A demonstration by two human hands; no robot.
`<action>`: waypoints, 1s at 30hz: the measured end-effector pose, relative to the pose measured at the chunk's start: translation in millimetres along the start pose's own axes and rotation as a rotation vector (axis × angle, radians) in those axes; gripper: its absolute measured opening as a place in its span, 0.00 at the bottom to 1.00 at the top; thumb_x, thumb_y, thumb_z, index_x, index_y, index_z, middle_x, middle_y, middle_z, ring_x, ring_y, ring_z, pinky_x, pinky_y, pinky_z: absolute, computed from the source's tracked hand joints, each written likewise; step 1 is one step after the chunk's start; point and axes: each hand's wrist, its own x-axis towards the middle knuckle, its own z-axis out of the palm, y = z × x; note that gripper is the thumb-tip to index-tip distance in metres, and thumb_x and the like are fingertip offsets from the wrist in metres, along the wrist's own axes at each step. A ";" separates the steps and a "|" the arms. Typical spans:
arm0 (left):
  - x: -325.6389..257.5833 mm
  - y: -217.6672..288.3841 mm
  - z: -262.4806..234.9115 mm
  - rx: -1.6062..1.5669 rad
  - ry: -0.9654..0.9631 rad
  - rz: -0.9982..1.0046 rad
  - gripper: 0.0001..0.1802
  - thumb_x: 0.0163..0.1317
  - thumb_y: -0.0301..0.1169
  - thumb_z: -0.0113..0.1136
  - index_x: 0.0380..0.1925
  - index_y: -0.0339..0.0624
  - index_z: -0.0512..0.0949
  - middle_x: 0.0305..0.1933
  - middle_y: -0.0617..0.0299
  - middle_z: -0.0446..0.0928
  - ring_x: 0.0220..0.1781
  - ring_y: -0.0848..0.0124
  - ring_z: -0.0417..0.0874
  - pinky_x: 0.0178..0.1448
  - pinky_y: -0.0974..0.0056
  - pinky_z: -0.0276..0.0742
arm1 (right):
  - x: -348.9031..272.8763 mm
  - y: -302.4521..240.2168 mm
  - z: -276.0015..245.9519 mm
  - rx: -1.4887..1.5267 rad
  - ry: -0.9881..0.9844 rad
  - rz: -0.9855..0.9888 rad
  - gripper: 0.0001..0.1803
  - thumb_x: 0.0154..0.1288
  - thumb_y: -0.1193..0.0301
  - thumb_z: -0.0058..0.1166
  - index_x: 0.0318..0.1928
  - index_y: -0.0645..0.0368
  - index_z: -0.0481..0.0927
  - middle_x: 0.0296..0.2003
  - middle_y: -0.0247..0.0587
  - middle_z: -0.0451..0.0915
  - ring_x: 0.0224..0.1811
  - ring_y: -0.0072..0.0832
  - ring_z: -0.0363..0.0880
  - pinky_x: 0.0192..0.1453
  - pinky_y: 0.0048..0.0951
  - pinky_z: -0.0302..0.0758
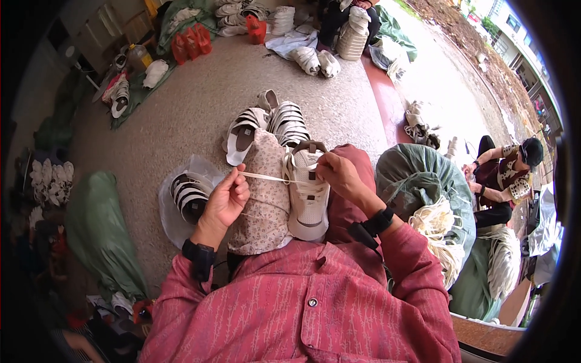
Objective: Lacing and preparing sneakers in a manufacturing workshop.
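One white fabric sneaker (307, 196) lies under the right hand (339, 175), whose fingers pinch its lacing, while the left hand (227, 199) grips one flat white lace (266, 177) stretched between both fingertips.

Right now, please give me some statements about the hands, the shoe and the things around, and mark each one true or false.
1. The left hand pinches the end of a white lace. True.
2. The white shoe lies on the bare floor. False: it rests on the person's lap, beside a floral cloth.
3. The right hand is at the shoe's upper part, where the lace passes. True.
4. The green sack at the right holds red bottles. False: pale laces spill from it.
5. No other shoes are near. False: striped shoes lie on the floor ahead.
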 end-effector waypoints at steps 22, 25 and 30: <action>-62.1 135.6 -91.4 0.087 0.549 0.615 0.13 0.72 0.39 0.45 0.44 0.43 0.74 0.17 0.74 0.57 0.12 0.83 0.51 0.12 0.74 0.44 | -158.7 52.9 -144.4 0.078 0.383 0.616 0.14 0.66 0.65 0.53 0.45 0.62 0.76 0.20 0.39 0.80 0.12 0.21 0.73 0.12 0.19 0.63; -49.5 100.1 -21.6 0.720 0.539 0.606 0.12 0.70 0.38 0.50 0.41 0.42 0.78 0.16 0.77 0.55 0.14 0.87 0.54 0.13 0.75 0.44 | -103.5 -6.1 -92.6 0.333 0.159 0.535 0.12 0.67 0.66 0.53 0.42 0.63 0.78 0.20 0.33 0.77 0.15 0.14 0.70 0.16 0.16 0.64; 2.1 26.0 16.4 1.487 0.103 0.766 0.12 0.69 0.36 0.50 0.35 0.42 0.81 0.19 0.70 0.68 0.18 0.78 0.65 0.22 0.68 0.62 | -41.0 -56.3 -17.5 0.425 -0.228 0.333 0.17 0.69 0.69 0.51 0.55 0.62 0.73 0.20 0.32 0.76 0.17 0.14 0.69 0.19 0.18 0.63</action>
